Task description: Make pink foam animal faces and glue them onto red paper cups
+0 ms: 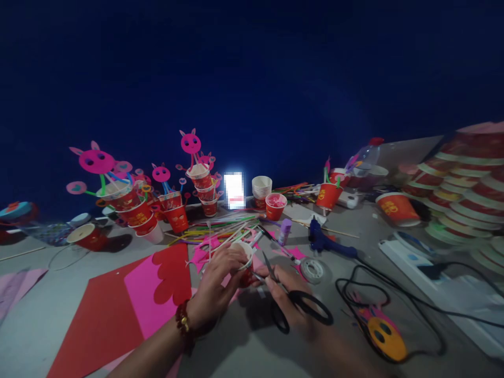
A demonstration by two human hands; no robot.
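A red and white paper cup (247, 273) is tilted a little in the middle of the table, with my left hand (220, 275) closed round its left side and rim. My right hand (285, 294) is closed at the cup's right side. Black-handled scissors (311, 307) lie in my right hand, their handles over its back and their blades pointing up and away. Something thin shows between my right fingertips beside the cup, too small to make out. Pink paper scraps (205, 252) lie behind my left hand.
Red and pink paper sheets (106, 310) cover the near left. Decorated cup figures (137, 212) stand at the back left. A blue glue gun (328, 244), a tape roll (312, 270), cables and a power strip (425, 294) lie right. Stacked cups (464, 189) rise at far right.
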